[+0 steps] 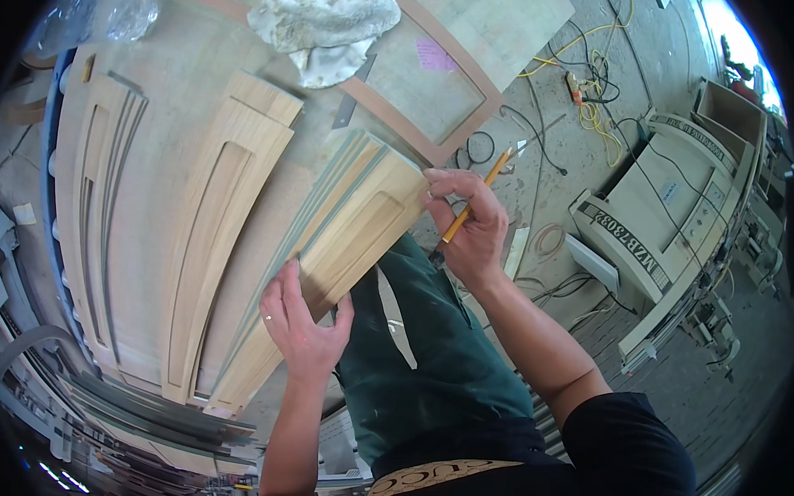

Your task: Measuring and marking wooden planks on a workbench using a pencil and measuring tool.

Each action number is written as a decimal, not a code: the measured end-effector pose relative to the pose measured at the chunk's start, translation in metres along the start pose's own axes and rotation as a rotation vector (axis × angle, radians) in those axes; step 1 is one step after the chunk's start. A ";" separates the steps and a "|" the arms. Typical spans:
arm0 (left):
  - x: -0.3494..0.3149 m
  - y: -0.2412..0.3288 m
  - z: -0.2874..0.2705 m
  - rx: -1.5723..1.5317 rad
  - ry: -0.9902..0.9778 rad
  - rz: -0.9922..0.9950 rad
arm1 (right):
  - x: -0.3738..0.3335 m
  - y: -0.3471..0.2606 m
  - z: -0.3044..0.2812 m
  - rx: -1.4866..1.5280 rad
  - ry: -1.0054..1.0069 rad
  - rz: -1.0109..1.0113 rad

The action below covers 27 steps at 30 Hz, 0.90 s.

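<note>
A long pale wooden panel (pixel 352 237) with a recessed field lies along the near edge of the worktable. My left hand (pixel 299 328) grips its near edge, fingers on top and thumb at the side. At the panel's far right end, my right hand (pixel 476 222) touches the corner with its fingertips. A yellow pencil (pixel 498 167) is held in that same hand, slanting out past the fingers. Thin grey-green edged strips (pixel 311 207) lie side by side against the panel's far side.
More wooden panels (pixel 222 194) and narrow frame pieces (pixel 93 181) lie on the table (pixel 169 89). Farther back are a white cloth (pixel 325 29), a brownish frame (pixel 467 125) and a pink note (pixel 435 55). Cables (pixel 594 97) and a beige machine (pixel 661 201) occupy the right side.
</note>
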<state>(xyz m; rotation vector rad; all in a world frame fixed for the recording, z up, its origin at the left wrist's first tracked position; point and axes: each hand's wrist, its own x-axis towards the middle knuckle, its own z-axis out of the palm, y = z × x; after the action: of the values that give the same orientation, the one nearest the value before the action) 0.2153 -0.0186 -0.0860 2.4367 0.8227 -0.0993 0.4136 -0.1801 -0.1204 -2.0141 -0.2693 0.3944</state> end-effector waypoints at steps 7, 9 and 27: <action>0.002 0.007 0.001 0.030 0.002 -0.018 | 0.002 -0.001 -0.001 -0.003 -0.008 -0.012; 0.002 0.008 0.001 0.018 -0.008 -0.036 | 0.002 0.001 -0.001 -0.005 -0.005 -0.023; 0.075 0.075 0.033 -0.088 -0.015 0.091 | 0.003 -0.005 -0.001 0.023 -0.004 0.056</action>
<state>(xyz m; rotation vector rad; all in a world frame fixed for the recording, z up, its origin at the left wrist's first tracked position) 0.3230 -0.0447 -0.0952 2.3836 0.6939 -0.0466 0.4166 -0.1779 -0.1164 -2.0019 -0.2108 0.4350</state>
